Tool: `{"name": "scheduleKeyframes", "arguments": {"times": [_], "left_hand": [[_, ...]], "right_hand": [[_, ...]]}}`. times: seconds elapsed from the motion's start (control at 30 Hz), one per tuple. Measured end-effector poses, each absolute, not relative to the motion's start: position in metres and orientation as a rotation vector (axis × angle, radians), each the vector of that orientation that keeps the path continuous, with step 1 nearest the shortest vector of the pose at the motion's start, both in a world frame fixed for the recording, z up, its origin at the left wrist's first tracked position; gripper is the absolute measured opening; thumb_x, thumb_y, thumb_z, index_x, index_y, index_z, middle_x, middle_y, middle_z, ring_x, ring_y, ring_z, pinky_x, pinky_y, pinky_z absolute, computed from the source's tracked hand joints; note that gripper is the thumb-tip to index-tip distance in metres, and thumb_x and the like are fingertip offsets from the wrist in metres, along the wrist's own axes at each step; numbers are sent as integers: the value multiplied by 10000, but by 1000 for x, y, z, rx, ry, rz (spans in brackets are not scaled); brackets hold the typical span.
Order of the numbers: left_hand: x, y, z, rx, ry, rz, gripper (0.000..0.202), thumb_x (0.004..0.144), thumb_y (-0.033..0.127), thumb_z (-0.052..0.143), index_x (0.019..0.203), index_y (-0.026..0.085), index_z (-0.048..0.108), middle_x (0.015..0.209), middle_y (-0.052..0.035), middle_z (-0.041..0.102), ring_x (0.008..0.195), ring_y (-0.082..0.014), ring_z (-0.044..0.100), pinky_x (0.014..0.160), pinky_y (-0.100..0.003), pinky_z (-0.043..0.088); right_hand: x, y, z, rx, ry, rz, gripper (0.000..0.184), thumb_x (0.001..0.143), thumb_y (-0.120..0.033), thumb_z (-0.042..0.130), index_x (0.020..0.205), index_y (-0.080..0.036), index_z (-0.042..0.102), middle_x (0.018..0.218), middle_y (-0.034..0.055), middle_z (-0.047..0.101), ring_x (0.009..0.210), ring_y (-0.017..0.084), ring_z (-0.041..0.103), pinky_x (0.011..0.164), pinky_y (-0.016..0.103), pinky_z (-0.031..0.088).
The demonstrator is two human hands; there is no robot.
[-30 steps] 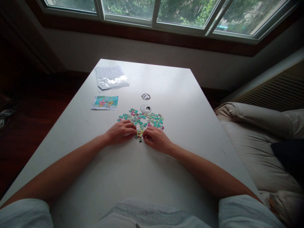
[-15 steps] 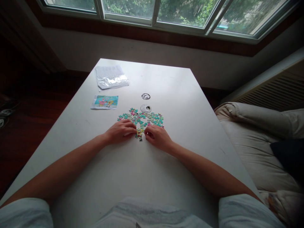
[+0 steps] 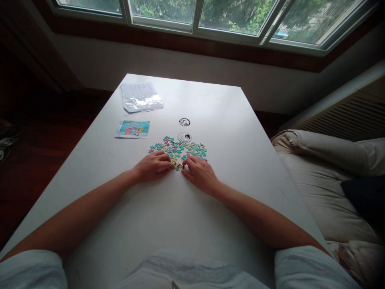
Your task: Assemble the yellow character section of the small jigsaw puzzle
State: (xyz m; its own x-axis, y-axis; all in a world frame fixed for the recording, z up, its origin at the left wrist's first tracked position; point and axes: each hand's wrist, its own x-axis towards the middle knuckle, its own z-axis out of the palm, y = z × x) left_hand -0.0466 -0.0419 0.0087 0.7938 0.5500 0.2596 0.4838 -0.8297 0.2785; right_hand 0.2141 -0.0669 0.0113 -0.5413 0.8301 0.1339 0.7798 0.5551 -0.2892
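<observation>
Small jigsaw puzzle pieces (image 3: 197,149), mostly teal and green with some pink, lie in a loose spread on the white table (image 3: 168,216). At the near edge of the spread is a yellow group of puzzle pieces (image 3: 177,164). My left hand (image 3: 154,165) is curled with its fingertips pressed at the left side of this group. My right hand (image 3: 199,171) has thumb and index finger pinched round a small dark puzzle piece (image 3: 183,166), just right of the yellow group. Its other fingers are bent and partly hide the pieces behind them.
A printed cartoon picture (image 3: 134,129) lies left of the pieces. Behind it is a clear plastic sleeve with papers (image 3: 141,97). Two round silvery items, a nearer disc (image 3: 184,137) and a farther disc (image 3: 184,122), lie beyond the pieces. A beige sofa (image 3: 313,172) stands at the right.
The upright yellow figure section no longer shows in the same shape, and the piece at its lower end has left its spot. My right hand has shifted slightly left, with a dark piece at its fingertips.
</observation>
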Motion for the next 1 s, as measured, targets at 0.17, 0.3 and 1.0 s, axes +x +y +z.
{"name": "scheduleKeyframes", "arguments": {"times": [0.17,0.3,1.0], "left_hand": [[-45,-43,9,2803,818,459,261,981,277,532,1196,283,679,1060,-56,659,956,-186,575,870,-322,452],[-44,-44,10,2818,795,460,274,973,269,549,1218,285,670,1058,-56,653,961,-188,575,890,-330,449],[-41,-45,10,2812,747,502,323,949,233,570,1258,294,642,1253,-45,659,1178,-225,553,1056,-403,432]], "right_hand": [[212,-67,13,-1371,-2533,299,88,963,-290,591,1016,-229,626,1036,61,647,1033,218,564,880,321,409],[210,-67,18,-1404,-2545,336,54,961,-268,597,980,-222,618,1013,53,645,1017,213,561,849,311,403],[213,-60,13,-1245,-2268,726,103,861,-111,576,881,-203,617,830,2,632,763,141,540,713,246,361]]}}
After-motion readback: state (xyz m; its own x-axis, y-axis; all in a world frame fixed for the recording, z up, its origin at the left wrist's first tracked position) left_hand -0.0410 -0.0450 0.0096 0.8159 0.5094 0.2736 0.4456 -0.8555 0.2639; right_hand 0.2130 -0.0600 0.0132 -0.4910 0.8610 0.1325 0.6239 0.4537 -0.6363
